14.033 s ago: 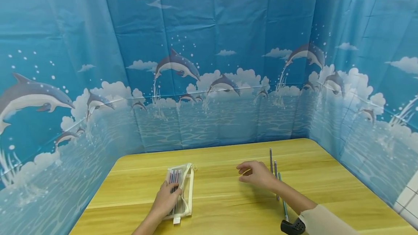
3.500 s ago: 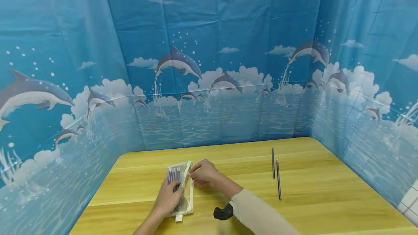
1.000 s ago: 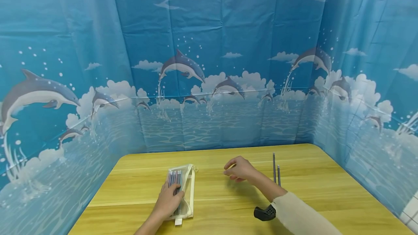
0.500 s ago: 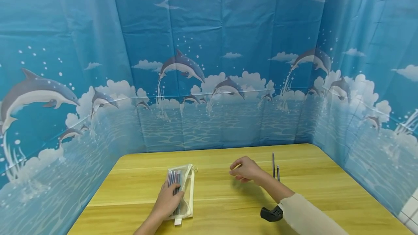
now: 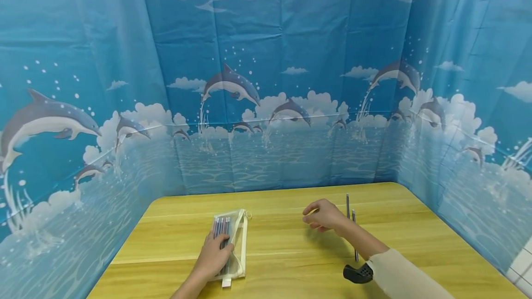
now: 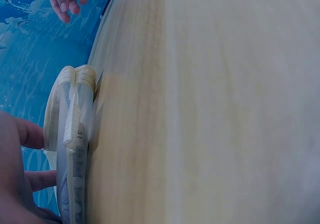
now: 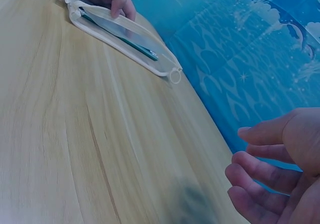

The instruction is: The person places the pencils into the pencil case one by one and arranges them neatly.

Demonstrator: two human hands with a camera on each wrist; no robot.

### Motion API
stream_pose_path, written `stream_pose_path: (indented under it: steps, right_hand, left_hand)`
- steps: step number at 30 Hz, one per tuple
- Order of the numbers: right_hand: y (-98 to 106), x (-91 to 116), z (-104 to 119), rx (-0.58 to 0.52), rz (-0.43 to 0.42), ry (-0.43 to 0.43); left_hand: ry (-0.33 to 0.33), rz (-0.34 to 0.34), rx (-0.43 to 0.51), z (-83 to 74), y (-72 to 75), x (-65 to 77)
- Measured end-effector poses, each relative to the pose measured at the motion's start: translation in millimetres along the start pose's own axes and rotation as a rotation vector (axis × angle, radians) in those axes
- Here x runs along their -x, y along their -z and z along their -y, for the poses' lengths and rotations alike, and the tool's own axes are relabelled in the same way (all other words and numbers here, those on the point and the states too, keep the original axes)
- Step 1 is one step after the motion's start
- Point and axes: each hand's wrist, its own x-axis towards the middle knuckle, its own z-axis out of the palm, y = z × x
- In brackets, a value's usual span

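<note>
A see-through mesh pencil case (image 5: 244,248) with cream edging lies on the table, its zipped side gaping. Several dark, striped pencils (image 5: 222,226) show through its top, and a teal pencil (image 7: 142,49) inside the mouth in the right wrist view. My left hand (image 5: 214,254) lies over the case, fingers and thumb gripping its upper sheet. To the right, my right hand (image 5: 325,216) hovers above the table, fingers loosely curled with nothing in them. Just beyond it are two dark purple pencils, the farther one (image 5: 347,204) and the nearer one (image 5: 353,216), partly hidden behind my forearm.
The yellow wood-grain table (image 5: 282,262) has rounded far corners. A blue dolphin-print curtain (image 5: 266,160) surrounds its back and sides. A black device (image 5: 358,273) sits at my right wrist by the cream sleeve (image 5: 405,273). White tiles (image 5: 521,262) show at far right.
Three pencils lay at right 14 seconds ago; two lie there now, the teal one being inside the case. My right hand has moved from the case's mouth rightward. The left hand stays put.
</note>
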Motion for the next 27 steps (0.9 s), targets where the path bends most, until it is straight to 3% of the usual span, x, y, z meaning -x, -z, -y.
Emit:
stream_pose_path:
  steps: [27]
  right_hand:
    - [40, 16, -27, 0.024, -0.033, -0.021]
  left_hand:
    - [-0.017, -0.011, 0.016, 3.5, -0.9, -3.2]
